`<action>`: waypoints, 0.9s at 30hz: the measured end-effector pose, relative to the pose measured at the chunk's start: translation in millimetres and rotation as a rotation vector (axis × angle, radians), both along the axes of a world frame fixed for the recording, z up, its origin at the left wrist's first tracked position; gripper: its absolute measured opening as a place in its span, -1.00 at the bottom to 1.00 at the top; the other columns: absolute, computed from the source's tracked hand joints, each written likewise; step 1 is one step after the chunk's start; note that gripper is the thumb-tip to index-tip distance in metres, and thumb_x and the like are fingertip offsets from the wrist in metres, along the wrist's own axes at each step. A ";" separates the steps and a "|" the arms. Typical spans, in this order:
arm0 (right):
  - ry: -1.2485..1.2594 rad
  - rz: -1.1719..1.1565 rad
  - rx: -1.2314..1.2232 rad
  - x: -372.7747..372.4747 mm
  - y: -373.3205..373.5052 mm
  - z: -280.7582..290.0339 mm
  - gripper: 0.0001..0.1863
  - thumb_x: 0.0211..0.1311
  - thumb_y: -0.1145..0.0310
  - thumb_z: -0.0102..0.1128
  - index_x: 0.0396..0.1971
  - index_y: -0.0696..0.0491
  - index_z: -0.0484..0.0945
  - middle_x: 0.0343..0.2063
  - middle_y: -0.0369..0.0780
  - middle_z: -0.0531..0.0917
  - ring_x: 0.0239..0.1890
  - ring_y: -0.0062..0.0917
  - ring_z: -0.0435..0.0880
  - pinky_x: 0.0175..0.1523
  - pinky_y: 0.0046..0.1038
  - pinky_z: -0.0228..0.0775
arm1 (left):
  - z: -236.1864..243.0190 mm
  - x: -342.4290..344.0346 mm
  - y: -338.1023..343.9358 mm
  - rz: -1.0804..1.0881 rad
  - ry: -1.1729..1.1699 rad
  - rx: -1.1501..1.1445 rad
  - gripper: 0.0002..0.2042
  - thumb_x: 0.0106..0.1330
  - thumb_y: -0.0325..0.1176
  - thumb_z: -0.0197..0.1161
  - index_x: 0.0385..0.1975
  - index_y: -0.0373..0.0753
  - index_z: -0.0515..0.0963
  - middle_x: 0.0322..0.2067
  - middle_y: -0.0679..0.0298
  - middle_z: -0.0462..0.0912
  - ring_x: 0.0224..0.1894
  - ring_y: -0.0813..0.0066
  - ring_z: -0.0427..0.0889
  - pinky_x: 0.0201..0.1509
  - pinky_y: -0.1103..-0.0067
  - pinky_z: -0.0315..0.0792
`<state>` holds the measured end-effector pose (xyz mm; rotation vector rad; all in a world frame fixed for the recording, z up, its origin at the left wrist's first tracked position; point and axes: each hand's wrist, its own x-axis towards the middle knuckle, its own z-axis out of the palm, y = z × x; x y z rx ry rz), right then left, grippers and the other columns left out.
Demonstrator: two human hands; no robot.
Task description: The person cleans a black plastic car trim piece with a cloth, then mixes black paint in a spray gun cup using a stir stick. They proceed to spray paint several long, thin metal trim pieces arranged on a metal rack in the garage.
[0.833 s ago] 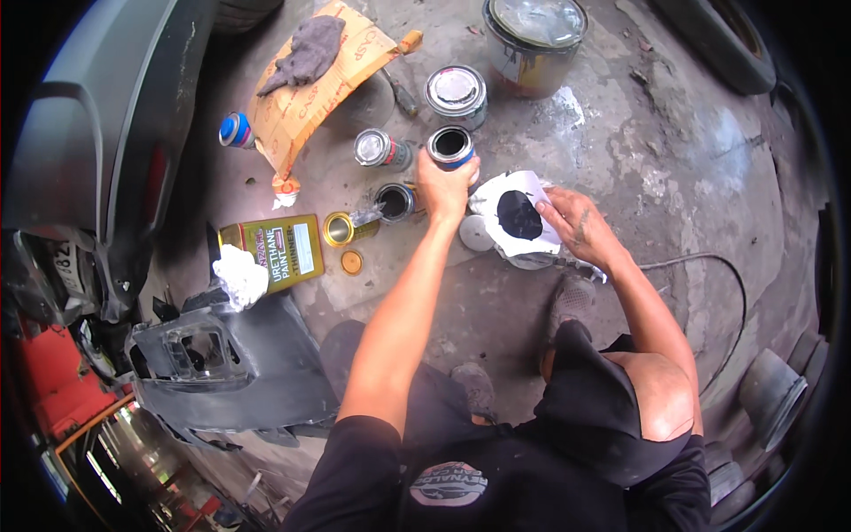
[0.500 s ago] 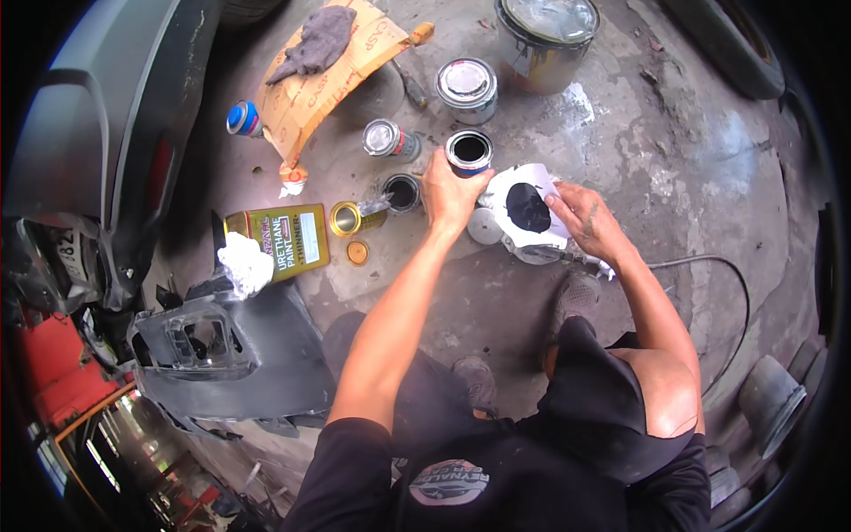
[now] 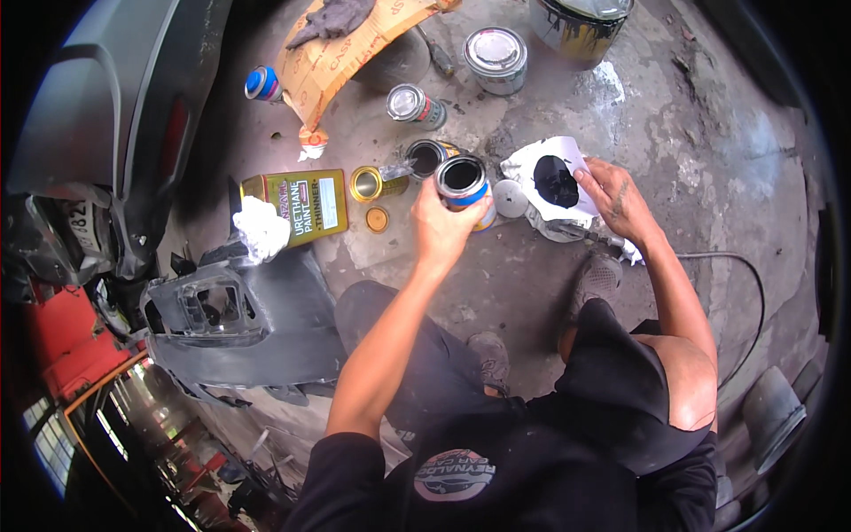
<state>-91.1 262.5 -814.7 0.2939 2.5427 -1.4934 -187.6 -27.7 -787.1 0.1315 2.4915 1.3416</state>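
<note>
My left hand (image 3: 443, 229) is wrapped around an open paint can (image 3: 479, 206) with a blue and orange label and dark liquid inside. The can is tilted slightly. Just beyond it, a second open can (image 3: 428, 158) also contains something dark. My right hand (image 3: 613, 197) pinches the right edge of a white paper strainer (image 3: 581, 200), which has black paint pooled in its middle. Under the paper sits what looks like a spray gun (image 3: 596, 234) with a hose; its cup is mostly hidden. A pale round lid (image 3: 510, 199) lies between the hands.
A yellow thinner tin (image 3: 306, 208) lies at left beside a small open gold can (image 3: 365, 184) and its cap (image 3: 378, 220). Closed cans (image 3: 496, 58) and a large paint bucket (image 3: 576, 31) stand farther away. Grey bumper (image 3: 266, 306) lies near my left leg; an air hose (image 3: 753, 284) curves at right.
My left hand has brought the paint can nearer to me and to the left, away from the strainer. My right hand keeps its hold on the paper. The whole view has shifted slightly.
</note>
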 end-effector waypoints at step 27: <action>0.063 0.032 -0.023 -1.0 6.2 -3.7 -0.52 0.66 0.13 -0.02 -0.07 0.31 0.64 -0.10 0.11 0.70 -0.03 0.04 0.67 0.17 -0.09 0.46 | 31.4 -53.5 -49.7 -0.037 0.004 -0.563 -0.40 0.07 0.08 0.63 -0.20 -0.41 0.68 -0.26 -0.08 0.82 -0.17 0.03 0.84 -0.01 0.23 0.66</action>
